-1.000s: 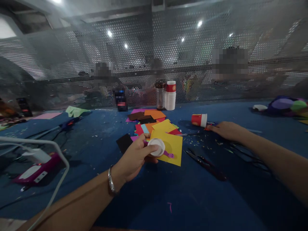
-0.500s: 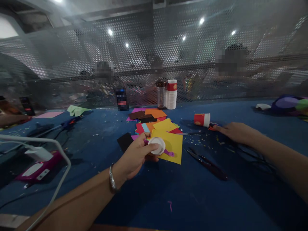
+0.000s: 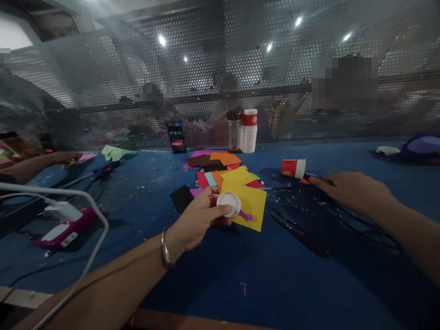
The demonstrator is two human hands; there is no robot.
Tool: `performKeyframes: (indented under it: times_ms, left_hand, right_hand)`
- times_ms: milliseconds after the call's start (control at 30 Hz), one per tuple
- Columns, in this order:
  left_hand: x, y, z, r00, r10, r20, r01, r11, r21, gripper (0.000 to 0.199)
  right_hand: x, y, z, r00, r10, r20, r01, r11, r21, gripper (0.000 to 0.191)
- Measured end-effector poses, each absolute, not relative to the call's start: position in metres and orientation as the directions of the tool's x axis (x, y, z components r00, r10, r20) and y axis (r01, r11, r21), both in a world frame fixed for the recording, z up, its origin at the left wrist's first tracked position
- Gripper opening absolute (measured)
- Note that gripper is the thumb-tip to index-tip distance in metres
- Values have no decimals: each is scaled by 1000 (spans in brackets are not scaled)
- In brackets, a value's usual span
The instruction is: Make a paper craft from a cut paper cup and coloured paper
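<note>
My left hand [image 3: 201, 217] pinches a small round white cup piece [image 3: 229, 205] at the middle, its open side facing me. Just beyond and right of it lie a yellow sheet [image 3: 256, 201] and a purple paper strip [image 3: 246, 215]. On the right, my right hand [image 3: 354, 190] rests low over the table, its index finger stretched to a dark tool with an orange tip [image 3: 305, 181]; whether it grips the tool is unclear. A red and white paper cup [image 3: 293, 168] lies on its side beside that tool.
Black-handled scissors [image 3: 302, 236] lie between my hands. Coloured papers, a glass jar [image 3: 234, 133] and stacked cups [image 3: 249, 133] stand farther back. At left are a purple power strip [image 3: 67, 231], a white cable and another person's arm [image 3: 34, 165].
The view has shifted slightly, moving most things a little right in the picture. At the left, the other person's arm has reached farther in. My hands keep nearly the same poses.
</note>
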State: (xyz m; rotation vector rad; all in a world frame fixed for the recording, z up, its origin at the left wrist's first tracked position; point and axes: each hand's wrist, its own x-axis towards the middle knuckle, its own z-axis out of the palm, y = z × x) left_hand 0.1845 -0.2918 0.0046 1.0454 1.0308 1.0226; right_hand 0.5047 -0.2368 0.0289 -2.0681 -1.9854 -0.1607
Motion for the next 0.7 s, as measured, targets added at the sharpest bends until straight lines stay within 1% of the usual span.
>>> performKeyframes:
  times_ms: [33,133,167,233,300,333,433,567,700]
  left_hand:
    - [185,-292,5,208,968,-144,-130,173,976,39]
    - [186,-293,3,242,964,-109,-70,130,989,46]
    - [185,-293,2,250,963,-99,-47,114,992,47]
    - [185,-293,0,265,961,-72,4,74,997,46]
    - [184,-294,-2,286,957,-48,47,36,998,44]
    - [184,-294,-3,296,954,-41,57,25,998,43]
    - [185,-297,-2,302,953,-29,49,14,999,44]
    - [186,-299,0,304,953,-16,-10,21,1000,52]
    - [186,-299,1,316,948,-26,-92,58,994,50]
  right_hand:
    - [498,-242,34,125,959,255,991,-108,-81,45]
    - [474,-257,44,147,955,259,989,-135,-60,38]
    - [467,-261,44,96,958,269,992,-71,-105,35]
    - [453,-269,41,-62,958,280,959,135,-248,36]
    - [442,-275,35,-235,941,244,867,316,-384,40]
    - [438,-278,33,-295,931,217,826,362,-431,42]
    - [428,-285,28,-417,898,142,752,428,-502,38]
    - [422,-291,27,-485,869,97,680,445,-583,30]
    - [423,-293,27,-515,849,121,656,481,-581,32]
